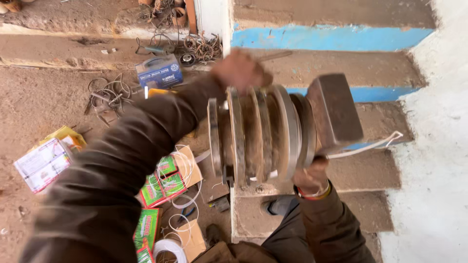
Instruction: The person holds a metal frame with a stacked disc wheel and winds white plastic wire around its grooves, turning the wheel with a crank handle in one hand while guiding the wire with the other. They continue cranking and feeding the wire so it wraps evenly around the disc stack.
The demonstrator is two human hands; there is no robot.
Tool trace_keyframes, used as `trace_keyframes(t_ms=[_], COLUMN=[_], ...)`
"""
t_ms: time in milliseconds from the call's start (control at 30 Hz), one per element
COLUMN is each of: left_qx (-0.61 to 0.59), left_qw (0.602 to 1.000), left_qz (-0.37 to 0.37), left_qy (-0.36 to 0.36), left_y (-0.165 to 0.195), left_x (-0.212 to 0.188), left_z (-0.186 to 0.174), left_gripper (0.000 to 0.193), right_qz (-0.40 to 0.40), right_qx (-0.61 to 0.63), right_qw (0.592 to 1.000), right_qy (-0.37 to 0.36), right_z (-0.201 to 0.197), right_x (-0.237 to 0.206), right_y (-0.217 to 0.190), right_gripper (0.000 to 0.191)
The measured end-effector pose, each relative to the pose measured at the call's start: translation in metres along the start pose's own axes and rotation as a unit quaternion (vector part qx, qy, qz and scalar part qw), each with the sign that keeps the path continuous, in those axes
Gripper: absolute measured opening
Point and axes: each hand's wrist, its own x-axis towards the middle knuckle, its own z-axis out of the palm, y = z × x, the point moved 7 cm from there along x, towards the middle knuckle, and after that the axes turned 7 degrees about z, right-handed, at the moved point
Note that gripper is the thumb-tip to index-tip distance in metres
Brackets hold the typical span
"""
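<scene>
A heavy grooved metal pulley with several discs is held up in front of me, its axis lying sideways. A rusty block-shaped metal head sits against its right end. My left hand rests on the top far edge of the pulley, the dark sleeve reaching across the view. My right hand grips it from below at the right end, a red and yellow band on the wrist. A white strip trails out to the right from under the block.
Concrete steps with blue-painted risers rise ahead, a white wall to the right. On the dirt floor at left lie a blue box, wire coils, green and red packets, white strip loops and a printed paper packet.
</scene>
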Motion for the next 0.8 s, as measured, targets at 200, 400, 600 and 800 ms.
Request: trace_keyframes(t_ms=[200,400,600,800], left_qx=[-0.37,-0.44,-0.487,-0.256], left_qw=[0.901,0.857,0.781,0.91], left_qz=[-0.221,-0.26,-0.368,-0.3], left_qy=[-0.038,0.068,0.132,0.13], left_y=[0.072,0.191,0.228,0.218], left_x=[0.002,-0.034,-0.046,-0.009], left_z=[0.191,0.229,0.225,0.214], left_gripper=[0.038,0.04,0.017,0.014], right_qz=[-0.019,-0.04,-0.041,-0.101], right_qx=[0.024,0.0,-0.051,-0.337], right_qw=[1.0,0.999,0.997,0.934], right_qy=[0.007,0.012,0.041,0.066], right_z=[0.019,0.045,0.058,0.054], right_x=[0.02,0.054,0.075,0.056], right_y=[-0.033,-0.041,-0.045,-0.059], right_gripper=[0.064,0.072,0.08,0.066])
